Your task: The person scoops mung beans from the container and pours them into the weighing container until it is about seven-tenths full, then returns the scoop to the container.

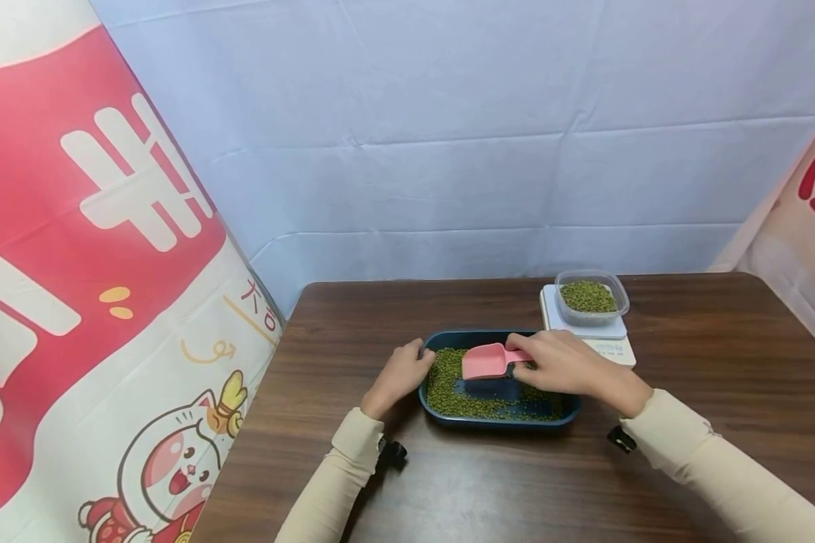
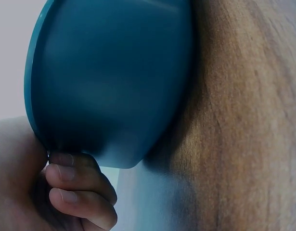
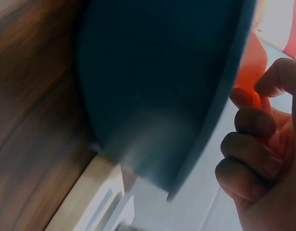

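Note:
A dark teal tray (image 1: 499, 424) holds a layer of small green beans (image 1: 441, 388), with part of its floor bare in the middle. At its left end my left hand (image 1: 399, 373) grips the rim, thumb on top and fingers curled under it, as the left wrist view shows on the tray's outer wall (image 2: 109, 72). My right hand (image 1: 564, 363) holds a pink scoop (image 1: 485, 362) by its handle over the tray, blade pointing left. No beans show in the blade. In the right wrist view, fingers (image 3: 249, 154) wrap the scoop's handle beside the tray wall (image 3: 157, 86).
Behind the tray to the right, a white kitchen scale (image 1: 611, 350) carries a clear plastic container (image 1: 623, 303) with green beans in it. Everything stands on a brown wooden table (image 1: 489, 490). A pale cloth (image 1: 448, 181) hangs behind, and a printed red and white cloth (image 1: 34, 302) at left.

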Demonstrator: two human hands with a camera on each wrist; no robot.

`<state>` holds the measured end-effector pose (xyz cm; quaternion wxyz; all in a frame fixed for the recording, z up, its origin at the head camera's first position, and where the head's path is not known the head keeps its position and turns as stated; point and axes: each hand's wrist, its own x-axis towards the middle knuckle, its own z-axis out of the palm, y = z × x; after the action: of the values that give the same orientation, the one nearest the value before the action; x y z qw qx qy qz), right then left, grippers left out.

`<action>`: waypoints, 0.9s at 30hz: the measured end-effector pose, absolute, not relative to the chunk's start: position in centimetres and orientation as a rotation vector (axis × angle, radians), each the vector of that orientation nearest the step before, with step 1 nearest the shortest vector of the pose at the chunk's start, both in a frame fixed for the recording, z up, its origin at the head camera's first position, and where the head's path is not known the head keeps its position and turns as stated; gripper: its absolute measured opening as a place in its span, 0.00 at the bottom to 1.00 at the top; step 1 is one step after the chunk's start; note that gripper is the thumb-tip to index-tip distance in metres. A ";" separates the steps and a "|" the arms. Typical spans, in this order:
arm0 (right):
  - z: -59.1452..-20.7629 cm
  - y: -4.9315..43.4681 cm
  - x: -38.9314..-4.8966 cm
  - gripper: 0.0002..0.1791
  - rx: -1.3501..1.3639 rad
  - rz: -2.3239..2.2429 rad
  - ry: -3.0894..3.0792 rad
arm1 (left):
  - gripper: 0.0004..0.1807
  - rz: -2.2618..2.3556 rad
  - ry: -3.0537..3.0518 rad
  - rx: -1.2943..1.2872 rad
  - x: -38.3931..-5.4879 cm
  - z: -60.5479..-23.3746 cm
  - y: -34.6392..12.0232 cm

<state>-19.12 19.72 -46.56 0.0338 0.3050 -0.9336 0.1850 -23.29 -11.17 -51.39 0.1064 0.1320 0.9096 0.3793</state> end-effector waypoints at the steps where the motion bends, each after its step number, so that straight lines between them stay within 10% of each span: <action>1: -46.6 19.4 -19.2 0.06 0.942 0.569 -2.878 | 0.16 1.117 2.681 0.387 -23.3 -51.4 -11.2; 27: -48.2 17.2 -19.9 0.13 1.016 0.425 -2.992 | 0.16 1.094 2.704 0.386 -23.3 -51.2 -11.2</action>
<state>-19.87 17.16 -48.15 -0.0233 0.3185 -0.9382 0.1334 -23.30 -11.19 -51.24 0.0993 0.1305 0.9145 0.3700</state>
